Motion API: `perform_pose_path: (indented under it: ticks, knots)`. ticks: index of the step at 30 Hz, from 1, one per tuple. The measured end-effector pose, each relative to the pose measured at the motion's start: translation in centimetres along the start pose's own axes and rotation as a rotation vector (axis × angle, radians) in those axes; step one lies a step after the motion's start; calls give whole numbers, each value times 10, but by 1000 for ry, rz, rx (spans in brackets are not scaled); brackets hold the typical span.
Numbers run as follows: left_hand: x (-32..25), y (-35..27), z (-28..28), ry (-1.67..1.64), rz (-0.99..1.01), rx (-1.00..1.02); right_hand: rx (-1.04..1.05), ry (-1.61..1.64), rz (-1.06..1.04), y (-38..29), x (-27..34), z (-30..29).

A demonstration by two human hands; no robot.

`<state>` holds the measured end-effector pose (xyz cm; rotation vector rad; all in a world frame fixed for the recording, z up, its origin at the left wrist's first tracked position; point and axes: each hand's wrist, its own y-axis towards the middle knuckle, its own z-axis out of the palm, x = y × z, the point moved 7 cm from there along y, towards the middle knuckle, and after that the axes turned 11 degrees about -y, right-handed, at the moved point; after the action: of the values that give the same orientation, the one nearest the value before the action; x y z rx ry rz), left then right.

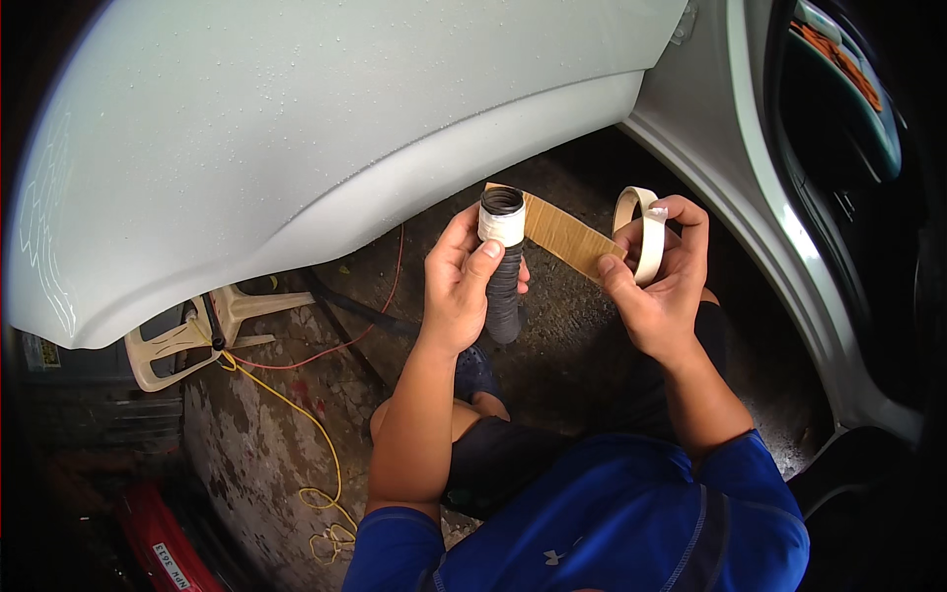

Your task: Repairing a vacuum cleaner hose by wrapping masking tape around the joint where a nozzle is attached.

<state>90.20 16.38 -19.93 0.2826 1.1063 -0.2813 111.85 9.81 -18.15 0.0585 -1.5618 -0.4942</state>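
A black corrugated hose (504,307) is gripped near its upper end by my left hand (453,277), thumb at the front. Just below its open mouth, a white tape band (501,228) goes around it. From behind the hose, a brown strip with a wood-grain look (566,233) runs to my right hand (662,296), which pinches its far end between thumb and fingers. The same hand carries a roll of masking tape (651,244) around its fingers, with a fingertip at a raised tape end. How the strip meets the hose is hidden.
A pale car door (333,126), beaded with water drops, spans the space above my hands. To the right stands the car's door frame (777,244). A plastic chair (174,355), yellow cord (329,436) and red line (311,361) lie to the left; a red vehicle (152,518) is lower left.
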Motion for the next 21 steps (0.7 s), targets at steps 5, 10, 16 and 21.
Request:
perform_pose_path:
  ticks: [5,10,16,21]
  knots:
    - [5,1,11,37,18,9,87,81,-34,4,24,-4]
    - [10,-3,28,10,19,34,160,175,-147,14,24,6]
    - [25,-11,35,-68,-94,109,263,-72,-314,20,13,5]
    - [24,-13,39,-128,-169,139,336,-157,-357,29,27,6]
